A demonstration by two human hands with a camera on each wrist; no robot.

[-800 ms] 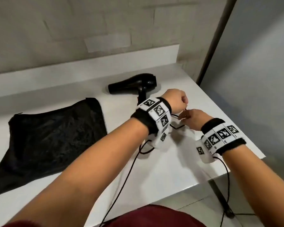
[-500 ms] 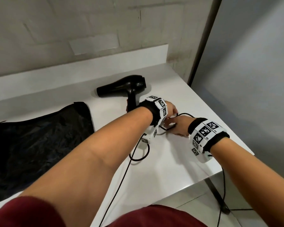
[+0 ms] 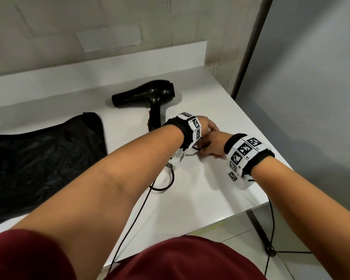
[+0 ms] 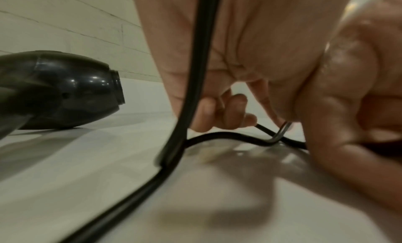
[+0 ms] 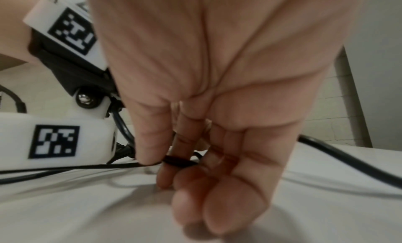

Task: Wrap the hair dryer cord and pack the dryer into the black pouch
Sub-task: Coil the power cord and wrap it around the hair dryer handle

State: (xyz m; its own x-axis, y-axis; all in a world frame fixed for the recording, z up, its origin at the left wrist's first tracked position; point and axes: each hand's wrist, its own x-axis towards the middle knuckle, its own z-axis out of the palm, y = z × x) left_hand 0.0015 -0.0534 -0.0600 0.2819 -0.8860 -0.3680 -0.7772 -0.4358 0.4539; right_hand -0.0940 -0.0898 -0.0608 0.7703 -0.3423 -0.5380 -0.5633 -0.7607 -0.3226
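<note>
left hand (image 3: 207,127) fingers (image 4: 219,114) curled on cord (image 4: 191,85) | right hand (image 3: 214,145) pinches cord

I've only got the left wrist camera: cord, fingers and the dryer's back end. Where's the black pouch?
Observer: The black pouch lies flat on the white table, left of the hair dryer. Neither hand touches it.
Operator: What's the right hand doing?
Observer: The right hand pinches the thin cord between thumb and fingers, right beside the left hand.
Operator: How does the dryer lie?
Observer: On its side, nozzle pointing left toward the pouch, handle pointing toward the hands.
</note>
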